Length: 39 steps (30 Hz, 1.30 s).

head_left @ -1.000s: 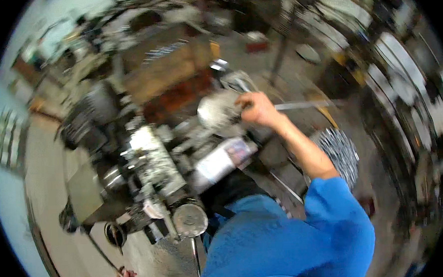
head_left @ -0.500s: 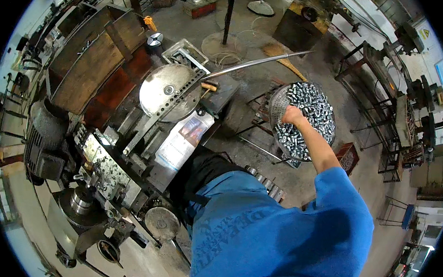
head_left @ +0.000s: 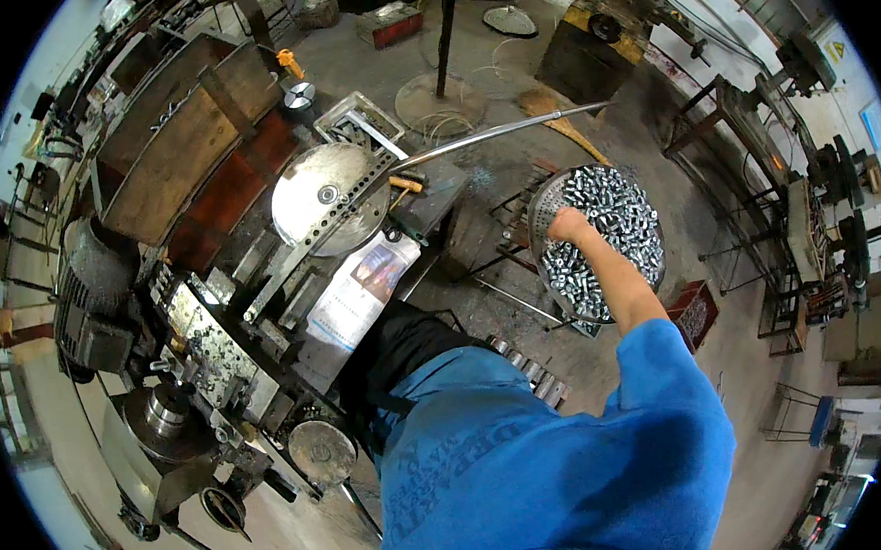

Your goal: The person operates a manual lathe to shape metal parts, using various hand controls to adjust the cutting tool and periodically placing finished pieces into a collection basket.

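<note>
Basket (head_left: pixel 544 199) of metal parts (head_left: pixel 619 228) beneath right fingers (head_left: pixel 558 227), grip unclear; broom (head_left: pixel 575 138), red crate (head_left: pixel 683 302) nearby

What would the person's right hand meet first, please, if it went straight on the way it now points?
The right hand would probably first meet the round basin's bare perforated wall, ahead and to the left; its height is hard to judge, so it might pass over instead.

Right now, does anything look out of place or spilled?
The broom lies on the floor beyond the basin under the right hand, as if dropped rather than put away. Metal parts fill the basin; no obvious spill.
</note>
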Motion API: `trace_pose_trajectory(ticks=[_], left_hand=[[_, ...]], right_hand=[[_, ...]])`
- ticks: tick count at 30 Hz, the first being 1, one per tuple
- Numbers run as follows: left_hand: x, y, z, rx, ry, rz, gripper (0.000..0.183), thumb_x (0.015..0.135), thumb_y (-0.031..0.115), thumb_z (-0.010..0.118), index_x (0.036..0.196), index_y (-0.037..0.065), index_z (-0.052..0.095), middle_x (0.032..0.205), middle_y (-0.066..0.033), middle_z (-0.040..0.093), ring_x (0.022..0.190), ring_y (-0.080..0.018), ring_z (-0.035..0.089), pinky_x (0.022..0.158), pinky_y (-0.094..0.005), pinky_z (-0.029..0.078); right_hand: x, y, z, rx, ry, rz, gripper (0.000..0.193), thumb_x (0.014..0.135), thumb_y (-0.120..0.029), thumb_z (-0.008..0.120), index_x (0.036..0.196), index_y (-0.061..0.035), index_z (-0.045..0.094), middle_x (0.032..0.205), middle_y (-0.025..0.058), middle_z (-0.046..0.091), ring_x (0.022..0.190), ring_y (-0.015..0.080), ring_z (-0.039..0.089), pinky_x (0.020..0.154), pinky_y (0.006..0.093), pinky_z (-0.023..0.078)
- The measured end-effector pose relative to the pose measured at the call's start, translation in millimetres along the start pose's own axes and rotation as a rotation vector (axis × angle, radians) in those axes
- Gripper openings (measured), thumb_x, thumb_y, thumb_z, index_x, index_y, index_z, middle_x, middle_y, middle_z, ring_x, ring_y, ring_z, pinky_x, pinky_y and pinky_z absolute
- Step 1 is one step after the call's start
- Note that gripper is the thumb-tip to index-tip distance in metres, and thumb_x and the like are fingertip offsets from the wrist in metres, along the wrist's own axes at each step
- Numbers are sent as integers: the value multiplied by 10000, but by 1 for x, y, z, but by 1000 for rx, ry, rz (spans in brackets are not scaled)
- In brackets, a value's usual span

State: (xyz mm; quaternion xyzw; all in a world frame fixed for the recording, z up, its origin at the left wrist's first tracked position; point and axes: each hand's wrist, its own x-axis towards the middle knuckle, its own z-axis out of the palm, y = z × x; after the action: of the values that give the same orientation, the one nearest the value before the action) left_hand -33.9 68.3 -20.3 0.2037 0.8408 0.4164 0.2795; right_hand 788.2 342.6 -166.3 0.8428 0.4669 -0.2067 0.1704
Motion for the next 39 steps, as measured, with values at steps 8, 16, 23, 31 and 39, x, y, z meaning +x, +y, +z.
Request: trace_pose_trajectory(ticks=[8, 16, 23, 31, 39], left_hand=[[-39, 78, 28, 68, 70, 268, 370, 850, 204, 611, 1082, -79, 555, 770, -179, 617, 668, -235, 594, 637, -339, 512], [-85, 190, 108, -194, -187, 645, 363, 842, 184, 626, 1093, -70, 562, 787, -190, 630, 653, -227, 593, 616, -334, 511], [-94, 179, 222, -647, -818, 151, 440, 902, 392, 473, 1141, 23, 483, 985, -84, 584, 897, -194, 570, 771, -323, 458], [-106, 154, 221, -976, -772, -48, 347, 862, 271, 519, 1125, 44, 517, 1002, -73, 594, 876, -193, 585, 722, -361, 482], [-97, 193, 180, -243, -624, 543, 174, 791, 122, 651, 756, -40, 596, 633, -34, 589, 571, -83, 558, 503, -242, 440]], right_hand=[[-2, -11, 0, 137, 320, -62, 307, 700, -307, 562, 909, -105, 661, 1015, 126, 628, 932, 249, 606, 810, 348, 487], [-191, -234, -71, 936, 230, -1310, 345, 558, -235, 674, 857, -63, 674, 1038, 177, 565, 982, 325, 532, 842, 386, 439], [-329, -331, -91, 1307, 352, -1994, 139, 490, -133, 585, 559, -13, 572, 890, 170, 522, 824, 330, 479, 686, 398, 407], [-340, -331, -83, 1154, 141, -2003, 279, 523, -146, 598, 770, -19, 625, 1018, 182, 532, 907, 349, 510, 762, 402, 427], [-354, -338, -108, 506, 267, -2158, 338, 555, -156, 608, 827, 43, 581, 1085, 235, 503, 971, 375, 507, 844, 412, 443]])
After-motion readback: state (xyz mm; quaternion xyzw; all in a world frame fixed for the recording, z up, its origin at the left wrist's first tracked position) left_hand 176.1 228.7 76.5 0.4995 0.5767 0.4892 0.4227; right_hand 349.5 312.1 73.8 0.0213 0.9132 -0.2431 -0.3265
